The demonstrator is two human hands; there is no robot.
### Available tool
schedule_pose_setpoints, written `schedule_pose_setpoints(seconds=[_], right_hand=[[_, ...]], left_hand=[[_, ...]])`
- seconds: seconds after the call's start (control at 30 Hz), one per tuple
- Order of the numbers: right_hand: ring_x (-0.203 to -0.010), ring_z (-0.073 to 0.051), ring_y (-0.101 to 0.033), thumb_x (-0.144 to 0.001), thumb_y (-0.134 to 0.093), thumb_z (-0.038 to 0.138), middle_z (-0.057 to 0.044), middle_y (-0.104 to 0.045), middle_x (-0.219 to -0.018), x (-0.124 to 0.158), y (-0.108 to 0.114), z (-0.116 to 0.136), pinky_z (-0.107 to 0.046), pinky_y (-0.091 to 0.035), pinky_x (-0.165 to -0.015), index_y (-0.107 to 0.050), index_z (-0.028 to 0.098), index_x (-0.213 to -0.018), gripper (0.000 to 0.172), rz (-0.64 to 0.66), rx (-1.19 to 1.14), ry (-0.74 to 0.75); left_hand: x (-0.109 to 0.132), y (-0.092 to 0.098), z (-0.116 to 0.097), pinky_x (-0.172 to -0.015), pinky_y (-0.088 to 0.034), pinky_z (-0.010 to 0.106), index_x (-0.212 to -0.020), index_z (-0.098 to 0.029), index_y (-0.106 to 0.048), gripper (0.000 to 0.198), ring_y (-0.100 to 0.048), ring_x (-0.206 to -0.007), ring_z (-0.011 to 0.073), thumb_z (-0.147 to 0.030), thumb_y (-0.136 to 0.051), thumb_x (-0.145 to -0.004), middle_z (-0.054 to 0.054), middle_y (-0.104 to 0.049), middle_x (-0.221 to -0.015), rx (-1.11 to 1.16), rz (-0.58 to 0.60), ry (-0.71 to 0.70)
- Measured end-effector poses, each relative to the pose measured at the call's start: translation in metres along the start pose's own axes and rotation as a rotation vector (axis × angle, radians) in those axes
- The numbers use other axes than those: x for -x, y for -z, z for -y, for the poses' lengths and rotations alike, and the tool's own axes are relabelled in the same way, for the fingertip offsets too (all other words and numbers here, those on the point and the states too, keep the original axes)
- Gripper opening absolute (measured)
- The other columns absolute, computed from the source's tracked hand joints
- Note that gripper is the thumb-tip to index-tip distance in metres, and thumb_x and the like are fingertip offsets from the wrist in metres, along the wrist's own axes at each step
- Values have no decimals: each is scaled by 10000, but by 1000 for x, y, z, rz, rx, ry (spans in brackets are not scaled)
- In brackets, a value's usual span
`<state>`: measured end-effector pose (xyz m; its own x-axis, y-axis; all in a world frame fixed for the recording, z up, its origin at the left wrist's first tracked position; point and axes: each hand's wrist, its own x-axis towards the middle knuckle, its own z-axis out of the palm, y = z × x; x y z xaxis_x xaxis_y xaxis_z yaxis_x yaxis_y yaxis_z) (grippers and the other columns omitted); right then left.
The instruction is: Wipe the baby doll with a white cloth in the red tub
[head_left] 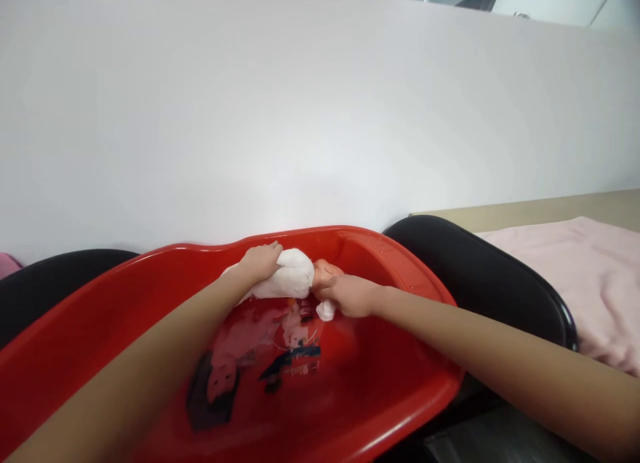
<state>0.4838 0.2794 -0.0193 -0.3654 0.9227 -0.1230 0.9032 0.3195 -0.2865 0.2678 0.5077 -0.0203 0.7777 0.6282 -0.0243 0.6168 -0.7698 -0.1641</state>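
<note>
A baby doll (326, 271) lies on its side or back, which I cannot tell, along the far wall of a red baby bathtub (395, 376). White cloth (290, 276) is wrapped around its body, and only the head stays bare. My left hand (261, 261) grips the wrapped body from above, fingers curving over its far side. At the doll's head is my right hand (354, 295), closed on a small white cloth (326, 310) that hangs below the fingers. Part of the doll's face is hidden behind that hand.
Shallow water seems to cover the tub's floor, where a printed picture (295, 356) shows. Black chair-like shapes (450, 263) stand under both ends. To the right lies pink fabric (590, 263). A white wall (280, 103) rises right behind the tub.
</note>
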Motion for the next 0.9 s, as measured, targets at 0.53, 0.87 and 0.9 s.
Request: schedule_pose_setpoints(seconds=[0.53, 0.87, 0.9], right_hand=[[-1021, -333, -786, -1021, -596, 245, -162, -793, -1251, 31, -4, 17, -362, -474, -788, -683, 183, -1329, 327, 10, 163, -342], [-1086, -314, -776, -993, -622, 271, -132, -807, -1257, 26, -6, 13, -360, -524, -863, -763, 227, -1338, 376, -81, 19, -294], [-1100, -291, -770, -996, -595, 248, -119, -813, -1256, 23, -7, 15, -348, -530, -889, -774, 224, -1310, 363, -115, -55, -266]], left_hand=[[130, -29, -33, -1028, -545, 454, -1314, -148, -655, 316, -736, -1201, 341, -178, -552, -1017, 163, -745, -1326, 84, 60, 95], [172, -71, -51, -1074, -566, 491, -1266, -163, -702, 366, -671, -1286, 380, -115, -579, -924, 176, -687, -1387, 152, 138, 71], [175, -73, -50, -1069, -570, 481, -1243, -171, -700, 346, -675, -1280, 369, -124, -588, -919, 174, -681, -1390, 178, 147, 82]])
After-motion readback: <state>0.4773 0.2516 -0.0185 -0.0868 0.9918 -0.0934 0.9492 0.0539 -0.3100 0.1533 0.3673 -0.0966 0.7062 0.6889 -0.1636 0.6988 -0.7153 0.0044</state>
